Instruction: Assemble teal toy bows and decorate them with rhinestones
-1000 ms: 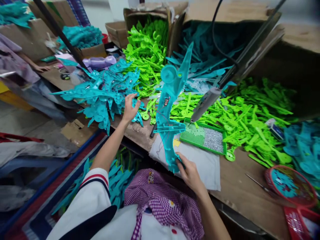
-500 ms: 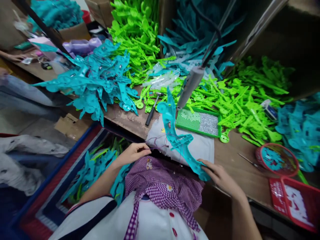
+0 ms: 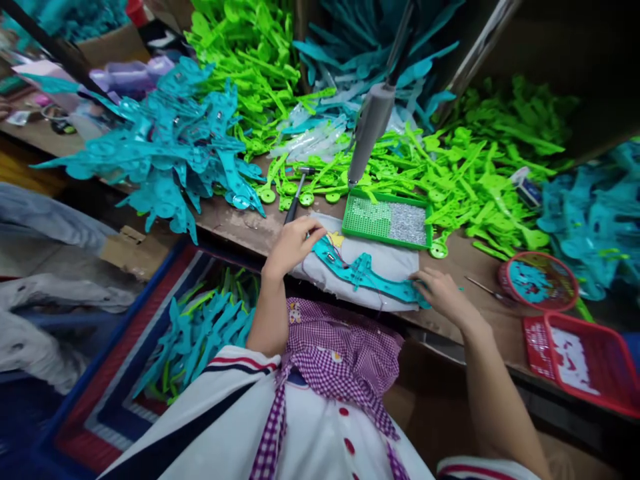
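Observation:
A long teal plastic part lies along the pale cloth at the bench's front edge. My left hand is closed at its left end, covering that tip. At the opposite end, my right hand has its fingers closed on the part. A thin dark wire runs along the left portion of the part. Just behind the cloth stands a green tray of small metal screws. A hammer rests behind my left hand, and a grey electric screwdriver hangs above the tray.
Teal parts are heaped at left, bright green parts across the back. To the right are a round red basket, a red tray and a thin tool. A blue-rimmed crate with parts stands below left.
The teal part has gone from a raised, slanted position to lying along the cloth. My left hand has moved from the wire up to the part's left end; my right hand keeps its end.

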`<state>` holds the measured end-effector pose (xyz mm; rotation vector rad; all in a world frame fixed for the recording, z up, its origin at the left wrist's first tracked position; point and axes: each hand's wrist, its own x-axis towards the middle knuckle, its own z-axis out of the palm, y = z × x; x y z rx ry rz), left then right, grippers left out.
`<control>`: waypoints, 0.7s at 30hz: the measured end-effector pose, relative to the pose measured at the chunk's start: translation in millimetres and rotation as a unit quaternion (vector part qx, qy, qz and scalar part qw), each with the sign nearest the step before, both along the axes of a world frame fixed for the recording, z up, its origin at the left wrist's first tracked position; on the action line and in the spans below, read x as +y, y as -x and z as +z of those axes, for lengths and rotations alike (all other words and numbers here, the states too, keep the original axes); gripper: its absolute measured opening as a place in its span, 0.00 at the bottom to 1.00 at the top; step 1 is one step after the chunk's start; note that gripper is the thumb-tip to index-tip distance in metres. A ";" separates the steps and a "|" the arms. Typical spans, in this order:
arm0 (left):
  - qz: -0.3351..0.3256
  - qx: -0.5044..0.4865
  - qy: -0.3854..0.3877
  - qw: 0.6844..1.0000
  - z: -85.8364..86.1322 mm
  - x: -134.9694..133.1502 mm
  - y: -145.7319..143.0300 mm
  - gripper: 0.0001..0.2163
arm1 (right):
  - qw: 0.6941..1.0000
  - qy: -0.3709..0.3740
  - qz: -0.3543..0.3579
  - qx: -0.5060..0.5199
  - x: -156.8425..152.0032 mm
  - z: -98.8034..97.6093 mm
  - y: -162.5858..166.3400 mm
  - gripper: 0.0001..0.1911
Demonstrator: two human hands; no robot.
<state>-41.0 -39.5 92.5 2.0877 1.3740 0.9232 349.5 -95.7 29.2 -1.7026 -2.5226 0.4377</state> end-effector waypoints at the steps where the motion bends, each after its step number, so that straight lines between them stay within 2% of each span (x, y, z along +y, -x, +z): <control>1: -0.006 -0.007 0.009 1.000 -2.2 -5.0 3.1 0.08 | 0.999 -0.020 -0.007 0.029 -10.1 -1.3 -1.6 0.17; 3: -0.016 -0.030 0.055 0.998 -12.4 -23.5 9.4 0.09 | 0.993 -0.070 -0.038 0.089 -38.3 -5.1 -3.6 0.16; 6: -0.010 -0.100 0.192 0.976 -39.7 -62.6 2.5 0.13 | 0.968 -0.129 -0.112 0.181 -89.7 -17.4 12.7 0.10; 9: -0.051 -0.179 0.330 0.926 -66.9 -93.5 -33.2 0.32 | 0.929 -0.170 -0.190 0.269 -128.9 -36.2 61.4 0.05; 11: -0.059 -0.234 0.356 0.903 -76.2 -99.2 -60.9 0.32 | 0.906 -0.166 -0.236 0.309 -141.1 -47.3 97.7 0.07; 12: -0.048 -0.261 0.343 0.901 -77.2 -96.8 -71.1 0.29 | 0.897 -0.165 -0.253 0.322 -143.6 -51.0 111.8 0.08; 14: -0.049 -0.281 0.303 0.909 -71.7 -83.1 -78.8 0.21 | 0.901 -0.133 -0.245 0.332 -144.5 -51.7 127.1 0.11; 17: -0.156 -0.196 0.256 0.934 -50.8 -49.3 -62.8 0.14 | 0.927 -0.100 -0.181 0.314 -143.3 -30.6 121.2 0.18; 19: -0.235 -0.102 0.211 0.943 -35.5 -23.5 -48.2 0.11 | 0.920 -0.158 -0.182 0.307 -140.2 -2.7 111.3 0.18; 21: -0.290 0.004 0.166 0.943 -24.5 1.1 -41.9 0.10 | 0.889 -0.259 -0.206 0.317 -129.4 28.0 106.3 0.15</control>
